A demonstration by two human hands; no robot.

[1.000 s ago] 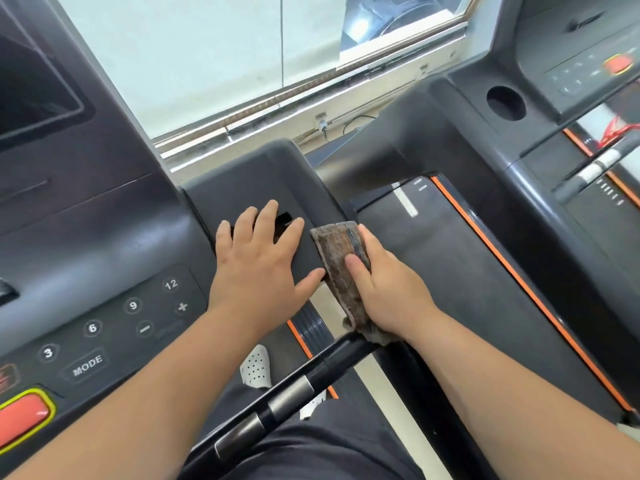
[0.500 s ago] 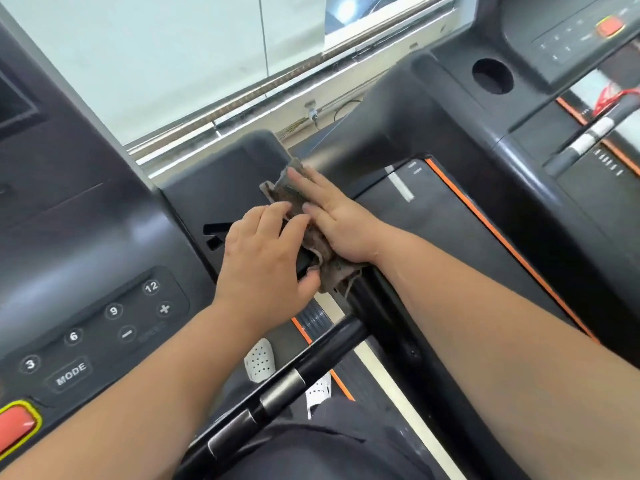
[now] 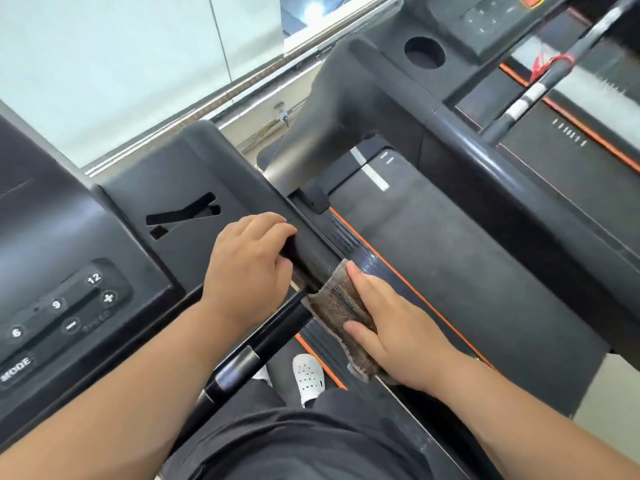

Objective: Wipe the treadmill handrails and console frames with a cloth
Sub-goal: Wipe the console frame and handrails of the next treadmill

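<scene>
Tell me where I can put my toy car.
Bare room: the console panel between slanted slots and the window, and the treadmill belt right of the orange stripe. Crowded: the console frame, where the left hand grips and the right hand presses the cloth.

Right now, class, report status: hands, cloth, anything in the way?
Left hand grips console frame edge. Right hand presses cloth flat on side rail. Grip bar close beside cloth.

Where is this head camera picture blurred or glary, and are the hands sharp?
Head view: motion blur smears the neighbouring handrail at upper right and softens the keypad; a glare spot burns in the window at top; the left hand gripping the console frame, the right hand and the cloth are fairly sharp.
</scene>
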